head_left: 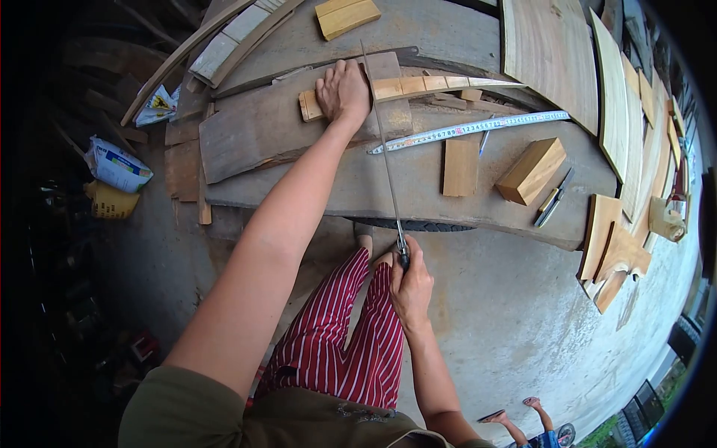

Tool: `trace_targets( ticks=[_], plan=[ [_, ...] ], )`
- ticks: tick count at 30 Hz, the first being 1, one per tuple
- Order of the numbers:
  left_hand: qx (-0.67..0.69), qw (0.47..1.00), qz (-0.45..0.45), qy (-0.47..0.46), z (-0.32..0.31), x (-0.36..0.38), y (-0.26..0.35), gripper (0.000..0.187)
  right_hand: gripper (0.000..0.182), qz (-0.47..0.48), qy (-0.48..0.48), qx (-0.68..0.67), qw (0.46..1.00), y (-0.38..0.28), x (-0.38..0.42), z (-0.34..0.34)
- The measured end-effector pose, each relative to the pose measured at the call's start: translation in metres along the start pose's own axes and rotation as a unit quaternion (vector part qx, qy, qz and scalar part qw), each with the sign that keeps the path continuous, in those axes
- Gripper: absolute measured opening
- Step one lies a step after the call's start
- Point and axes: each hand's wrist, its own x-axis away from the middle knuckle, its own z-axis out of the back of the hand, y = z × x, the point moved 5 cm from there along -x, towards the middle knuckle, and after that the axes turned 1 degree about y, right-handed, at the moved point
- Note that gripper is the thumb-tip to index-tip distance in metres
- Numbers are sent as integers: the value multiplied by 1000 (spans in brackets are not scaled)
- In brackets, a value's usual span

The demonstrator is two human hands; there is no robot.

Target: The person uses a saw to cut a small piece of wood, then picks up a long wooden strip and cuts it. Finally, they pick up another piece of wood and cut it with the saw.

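Note:
My left hand [344, 91] presses down on a narrow wood strip [411, 86] marked with cross lines, its fingers curled over the strip. The strip lies on a dark plank [261, 134]. In my right hand [412, 285] is the dark handle of a hand saw [388, 160]. The saw's thin blade runs away from me across the strip, just right of my left fingers. Beside the blade a white tape measure [478, 128] lies stretched out on the bench [314, 198]. A pen [485, 139] rests by the tape.
Wood blocks [532, 170] [460, 168] and a utility knife [554, 197] lie on the bench's right side. Another block [346, 16] sits at the far edge. Boards [553, 52] lean at right. Bags [119, 164] stand on the left floor. Another person's legs [511, 422] show at bottom right.

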Motion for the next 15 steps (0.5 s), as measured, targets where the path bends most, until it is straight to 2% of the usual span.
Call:
trace_targets(
  ticks=[3,12,15],
  plan=[
    [-15,1000,5,-7,1,1,3,25,38,25,6,32,999,4,0,3],
    [3,1000,9,26,4,3,7,20,42,-4,-30,22,999,-1,2,0],
    [-6,1000,23,-8,5,2,8,24,45,-7,-45,2,999,4,-1,2]
  ],
)
